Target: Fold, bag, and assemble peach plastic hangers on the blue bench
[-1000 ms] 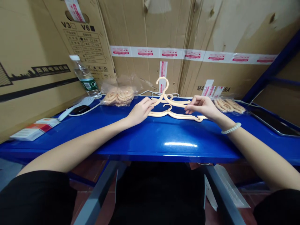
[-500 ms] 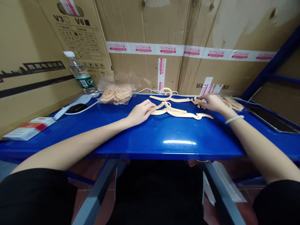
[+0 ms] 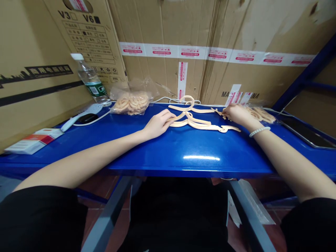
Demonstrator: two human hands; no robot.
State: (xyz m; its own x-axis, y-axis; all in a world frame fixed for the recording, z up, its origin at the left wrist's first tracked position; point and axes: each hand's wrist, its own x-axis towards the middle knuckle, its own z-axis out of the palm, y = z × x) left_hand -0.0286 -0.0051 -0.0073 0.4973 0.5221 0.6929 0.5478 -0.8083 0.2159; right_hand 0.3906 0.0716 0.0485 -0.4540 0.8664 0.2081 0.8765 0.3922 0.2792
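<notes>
Two cream plastic hangers (image 3: 195,122) lie overlapped on the blue metal shelf (image 3: 183,154), hooks pointing away from me. My left hand (image 3: 157,124) rests at their left end, fingers curled and pinched on the tip of a hanger arm. My right hand (image 3: 237,113) is at the right end of the rear hanger, fingers curled on a small cream piece beside an open bag of cream parts (image 3: 259,113). What exactly it grips is hidden. A bead bracelet (image 3: 259,131) circles my right wrist.
A clear bag of cream rings (image 3: 131,102), a water bottle (image 3: 90,81), a white brush with a cable (image 3: 82,115) and a flat red-and-white box (image 3: 33,140) sit at the left. Cardboard cartons (image 3: 210,45) wall the back. A dark tray (image 3: 304,134) lies far right.
The rear hanger, held up on edge a second ago, now lies flat. My right hand let go of it and moved right to the bag of parts. The left hand stayed put.
</notes>
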